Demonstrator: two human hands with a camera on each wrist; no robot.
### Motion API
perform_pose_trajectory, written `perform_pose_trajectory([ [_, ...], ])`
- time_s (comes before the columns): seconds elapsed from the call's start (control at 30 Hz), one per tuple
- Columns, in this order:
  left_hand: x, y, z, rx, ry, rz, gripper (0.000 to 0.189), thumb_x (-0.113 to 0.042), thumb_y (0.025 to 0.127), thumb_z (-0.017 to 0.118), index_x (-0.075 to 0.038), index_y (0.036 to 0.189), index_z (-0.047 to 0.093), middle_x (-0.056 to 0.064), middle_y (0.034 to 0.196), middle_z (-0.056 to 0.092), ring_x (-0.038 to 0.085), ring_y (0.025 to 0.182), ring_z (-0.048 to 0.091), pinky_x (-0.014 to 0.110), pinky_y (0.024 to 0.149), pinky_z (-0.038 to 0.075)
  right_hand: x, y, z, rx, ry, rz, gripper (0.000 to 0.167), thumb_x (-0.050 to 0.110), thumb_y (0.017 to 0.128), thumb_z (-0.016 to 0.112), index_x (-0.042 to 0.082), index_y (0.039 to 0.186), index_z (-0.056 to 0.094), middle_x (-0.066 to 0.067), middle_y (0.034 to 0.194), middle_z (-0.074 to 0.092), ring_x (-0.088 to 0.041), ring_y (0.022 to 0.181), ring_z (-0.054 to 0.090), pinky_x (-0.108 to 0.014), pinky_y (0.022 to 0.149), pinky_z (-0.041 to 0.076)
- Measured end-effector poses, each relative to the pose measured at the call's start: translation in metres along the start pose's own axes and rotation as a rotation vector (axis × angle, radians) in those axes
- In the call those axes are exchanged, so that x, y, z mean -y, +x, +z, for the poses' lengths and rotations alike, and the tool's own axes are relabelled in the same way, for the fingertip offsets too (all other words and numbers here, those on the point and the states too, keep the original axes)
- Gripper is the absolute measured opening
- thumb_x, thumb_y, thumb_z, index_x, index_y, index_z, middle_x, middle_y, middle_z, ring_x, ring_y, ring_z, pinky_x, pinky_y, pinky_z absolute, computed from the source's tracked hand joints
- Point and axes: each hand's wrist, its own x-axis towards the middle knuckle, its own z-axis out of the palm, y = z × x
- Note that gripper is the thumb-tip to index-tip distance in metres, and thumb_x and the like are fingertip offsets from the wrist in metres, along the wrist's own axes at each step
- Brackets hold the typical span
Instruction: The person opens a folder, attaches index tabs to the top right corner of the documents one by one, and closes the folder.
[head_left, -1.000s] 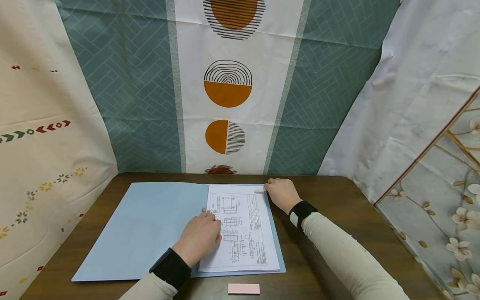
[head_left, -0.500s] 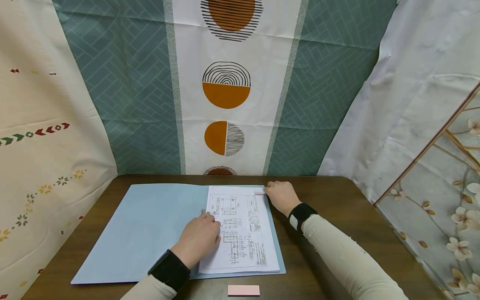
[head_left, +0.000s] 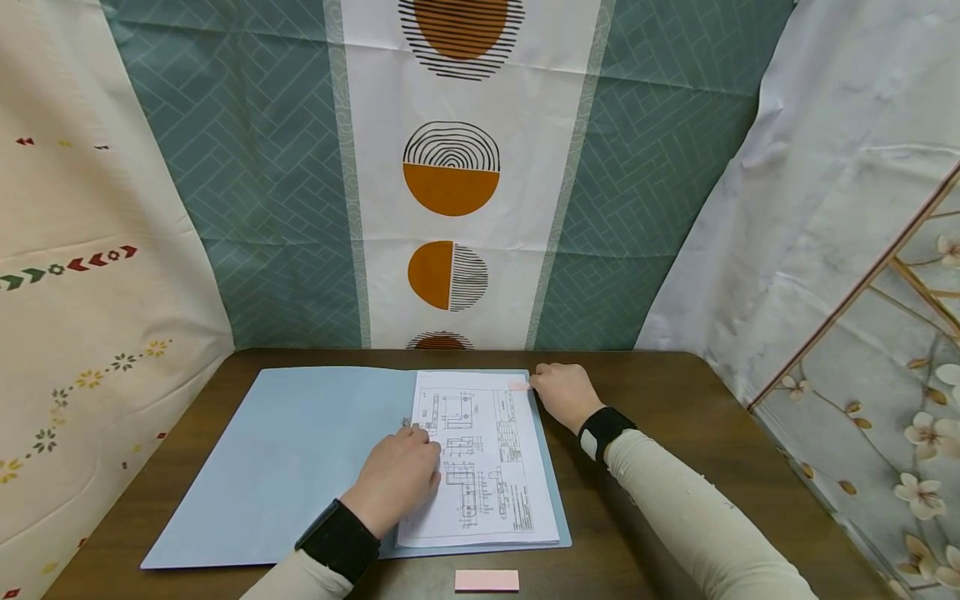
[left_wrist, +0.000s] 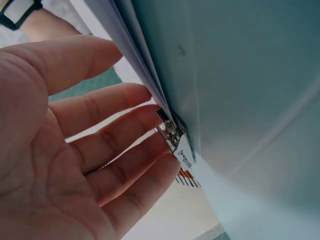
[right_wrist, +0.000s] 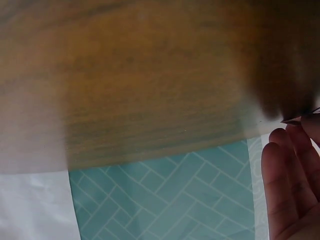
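Observation:
In the head view an open light-blue folder [head_left: 300, 467] lies on the table, with white sheets of technical drawings [head_left: 517, 500] in its right half. My left hand [head_left: 397, 475] rests at the left edge of the sheets, fingers extended, the thumb apart in the left wrist view. Beside its fingertips is the folder's metal clip [left_wrist: 174, 131]. At the sheets' top right corner, my right hand [head_left: 564, 392] pinches the end of a small pink sticky note [head_left: 518, 386] lying over the top sheet. Its fingertips [right_wrist: 278, 135] and thumb meet at a thin edge in the right wrist view.
A pink sticky-note pad [head_left: 487, 581] lies near the table's front edge, below the folder. The brown table [head_left: 645, 375] ends at a patterned curtain [head_left: 675, 208] behind it. Printed cloths hang on the left and right.
The pink sticky note looks brighter and slightly broader than before, its face turned more to view. Both hands keep their places, and the folder and sheets stay put.

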Motion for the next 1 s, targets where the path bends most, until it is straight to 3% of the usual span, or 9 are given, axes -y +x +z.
perform_pose_trajectory([
  [0.7, 0.0001, -0.0001, -0.001, -0.002, 0.013, 0.003, 0.025, -0.027, 0.092, 0.091, -0.005, 0.1, 0.082, 0.009, 0.096, 0.074, 0.024, 0.088, 0.066, 0.042, 0.08, 0.059, 0.0009, 0.0003, -0.0017, 0.08, -0.023, 0.027, 0.01, 0.004, 0.097, 0.083, 0.013, 0.098, 0.088, -0.002, 0.086, 0.074, -0.016, 0.075, 0.072, -0.031, 0.064, 0.06],
  [1.0, 0.0004, -0.0005, -0.0014, -0.003, 0.006, 0.008, 0.027, -0.028, 0.092, 0.091, -0.004, 0.101, 0.082, 0.01, 0.096, 0.074, 0.024, 0.086, 0.064, 0.042, 0.078, 0.059, -0.0014, -0.0017, 0.0025, 0.09, 0.029, 0.039, 0.009, 0.008, 0.099, 0.08, 0.014, 0.097, 0.087, -0.001, 0.086, 0.071, -0.015, 0.073, 0.068, -0.032, 0.062, 0.058],
])
